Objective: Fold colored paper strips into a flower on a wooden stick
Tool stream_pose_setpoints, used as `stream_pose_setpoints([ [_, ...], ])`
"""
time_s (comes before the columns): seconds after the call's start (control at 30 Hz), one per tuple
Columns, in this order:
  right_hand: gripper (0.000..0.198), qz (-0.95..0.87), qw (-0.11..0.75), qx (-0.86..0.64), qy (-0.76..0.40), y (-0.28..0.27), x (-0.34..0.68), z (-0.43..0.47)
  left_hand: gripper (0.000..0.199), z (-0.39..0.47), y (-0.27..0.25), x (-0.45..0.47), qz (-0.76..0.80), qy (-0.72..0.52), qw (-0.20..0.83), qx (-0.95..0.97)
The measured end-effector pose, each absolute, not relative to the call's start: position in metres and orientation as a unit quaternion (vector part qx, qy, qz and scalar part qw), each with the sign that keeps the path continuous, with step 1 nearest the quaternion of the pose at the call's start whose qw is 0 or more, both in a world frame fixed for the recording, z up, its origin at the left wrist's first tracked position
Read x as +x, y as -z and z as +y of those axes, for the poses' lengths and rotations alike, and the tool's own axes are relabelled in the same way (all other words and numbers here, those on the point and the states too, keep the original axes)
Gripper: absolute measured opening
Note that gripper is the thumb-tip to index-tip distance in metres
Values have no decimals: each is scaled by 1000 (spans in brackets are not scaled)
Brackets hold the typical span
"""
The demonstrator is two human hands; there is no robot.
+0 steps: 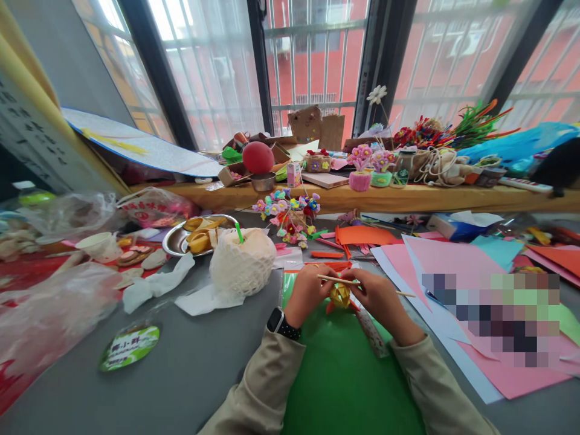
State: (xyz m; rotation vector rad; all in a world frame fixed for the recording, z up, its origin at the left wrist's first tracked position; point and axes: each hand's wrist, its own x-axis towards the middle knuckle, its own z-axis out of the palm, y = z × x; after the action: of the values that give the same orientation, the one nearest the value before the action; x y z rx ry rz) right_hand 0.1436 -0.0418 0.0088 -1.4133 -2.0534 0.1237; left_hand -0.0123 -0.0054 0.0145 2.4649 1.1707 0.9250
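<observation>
A yellow folded paper flower (339, 295) is between my two hands, above a green sheet (344, 374). My left hand (307, 296) is closed, its fingertips pinching the flower's left side. A thin wooden stick (336, 279) lies across the top of the flower. My right hand (381, 300) is closed around the stick, whose other end sticks out to the right past the knuckles. Orange-red paper points show beneath the flower. A narrow patterned packet (372, 333) lies under my right wrist.
Left of my hands stands a coconut in white foam netting (243, 263) with a green straw. Behind it is a metal bowl (170, 241) with banana peels. Colourful small flowers (290, 214) stand ahead. Pink and white paper sheets (493, 377) spread right. A crowded wooden ledge (308, 199) runs below the windows.
</observation>
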Motion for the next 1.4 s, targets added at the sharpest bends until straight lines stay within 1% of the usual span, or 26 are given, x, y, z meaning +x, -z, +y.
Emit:
stream_pose_setpoints([
  [0.17, 14, -778, 316, -541, -44, -9, 142, -42, 10, -7, -14, -12, 389, -315, 87, 861],
  [0.27, 15, -777, 320, -541, -47, -10, 142, -43, 9, -7, -14, -12, 390, -328, 117, 853],
  [0.37, 17, -761, 344, -548, -42, -11, 144, -42, 8, -5, -12, -11, 386, -376, 231, 810],
  [0.4, 17, -751, 358, -553, -36, -11, 146, -42, 11, -3, -11, -11, 384, -397, 285, 783],
  [0.5, 21, -713, 405, -572, -16, -13, 150, -41, 31, 1, -8, -8, 389, -431, 451, 678],
  [0.6, 23, -680, 447, -581, -16, -15, 154, -41, 40, 3, -6, -6, 382, -383, 579, 609],
  [0.7, 22, -671, 462, -578, -43, -17, 156, -41, 44, 0, -6, -5, 337, -341, 656, 583],
  [0.77, 22, -679, 451, -576, -61, -17, 157, -40, 45, -3, -8, -5, 315, -339, 674, 575],
  [1.0, 22, -684, 432, -581, -87, -17, 159, -39, 44, -7, -14, -5, 312, -344, 661, 589],
  [1.13, 22, -688, 423, -586, -64, -17, 158, -40, 45, -9, -14, -3, 314, -350, 656, 590],
  [1.33, 18, -694, 392, -604, 8, -20, 154, -42, 45, -9, -12, -2, 320, -354, 653, 589],
  [1.4, 18, -690, 389, -610, 6, -20, 154, -43, 44, -8, -12, -2, 319, -356, 658, 582],
])
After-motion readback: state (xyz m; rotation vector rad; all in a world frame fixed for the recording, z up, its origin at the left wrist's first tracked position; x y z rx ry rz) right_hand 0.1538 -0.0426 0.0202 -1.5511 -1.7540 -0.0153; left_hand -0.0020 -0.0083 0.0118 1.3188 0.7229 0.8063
